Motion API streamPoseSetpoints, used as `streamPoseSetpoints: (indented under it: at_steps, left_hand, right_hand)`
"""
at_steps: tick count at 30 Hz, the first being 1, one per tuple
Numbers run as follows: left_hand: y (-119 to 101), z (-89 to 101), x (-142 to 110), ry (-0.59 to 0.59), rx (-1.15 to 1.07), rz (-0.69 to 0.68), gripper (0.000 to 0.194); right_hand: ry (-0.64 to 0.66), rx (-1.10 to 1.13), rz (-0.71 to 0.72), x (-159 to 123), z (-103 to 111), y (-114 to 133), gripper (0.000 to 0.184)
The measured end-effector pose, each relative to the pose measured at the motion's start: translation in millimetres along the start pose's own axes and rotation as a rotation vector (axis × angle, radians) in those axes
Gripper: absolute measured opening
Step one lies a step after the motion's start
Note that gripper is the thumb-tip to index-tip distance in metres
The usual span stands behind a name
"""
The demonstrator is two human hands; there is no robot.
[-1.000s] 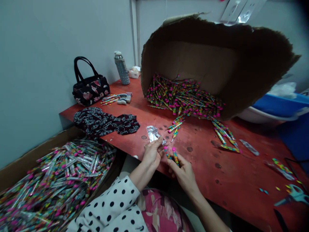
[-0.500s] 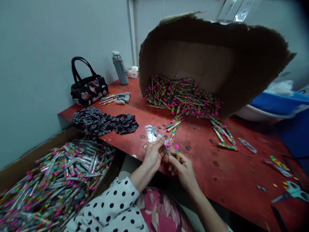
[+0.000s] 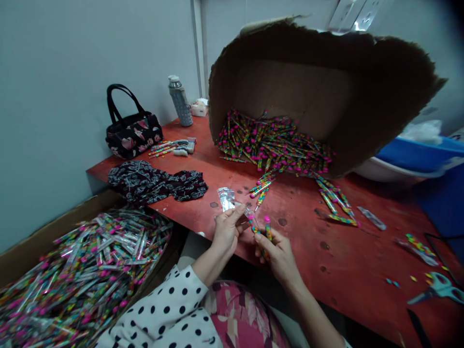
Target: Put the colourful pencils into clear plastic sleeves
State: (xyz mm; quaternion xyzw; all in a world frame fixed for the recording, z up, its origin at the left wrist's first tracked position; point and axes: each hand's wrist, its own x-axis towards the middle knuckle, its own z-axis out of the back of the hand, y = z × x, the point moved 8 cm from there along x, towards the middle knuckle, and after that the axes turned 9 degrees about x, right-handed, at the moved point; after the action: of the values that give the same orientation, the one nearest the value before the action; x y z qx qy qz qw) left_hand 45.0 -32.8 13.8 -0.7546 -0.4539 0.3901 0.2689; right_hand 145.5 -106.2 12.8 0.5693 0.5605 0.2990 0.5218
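Observation:
My left hand (image 3: 226,229) pinches a small clear plastic sleeve (image 3: 248,211) between thumb and fingers, above the front edge of the red table. Close beside it, my right hand (image 3: 277,251) is closed around two slim multicoloured, pencil-like sticks with pink ends. One stick (image 3: 268,227) stands up from the fingers; the pink end of the other stick (image 3: 253,223) is at the sleeve's opening, though I cannot tell whether it is inside. Just beyond my left hand lie flat clear sleeves (image 3: 226,197). A few loose sticks (image 3: 261,186) rest past my fingertips.
A torn cardboard box (image 3: 311,92) on its side holds a heap of sticks. At lower left, another carton (image 3: 54,220) is full of sleeved sticks. The red table (image 3: 304,275) also bears a dark cloth (image 3: 155,181), a handbag (image 3: 134,133), a flask (image 3: 180,104) and scissors (image 3: 437,288).
Both hands have shifted very slightly, with the stick's pink end staying by the sleeve. Everything else is in the same place.

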Motion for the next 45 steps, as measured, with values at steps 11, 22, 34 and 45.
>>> streamPoseSetpoints:
  at_steps: [11,22,34,45]
  left_hand:
    - [6,2.2,-3,0.01,-0.039,0.06,0.02]
    - [0,2.8,-2,0.049,0.103,0.011,0.022]
    - [4,1.8,-5,0.041,0.145,-0.062,0.021]
    - [22,-19.8,-16,0.217,0.041,0.1,0.025]
  right_hand:
    - [-0.03,-0.08,0.009,-6,1,2,0.034]
    - [-0.095,-0.321,0.131,-10,2,17,0.028]
    - [0.001,-0.048,0.017,-3,-3,6,0.035]
    - [-0.042,-0.238,0.124,-3,-1,10,0.029]
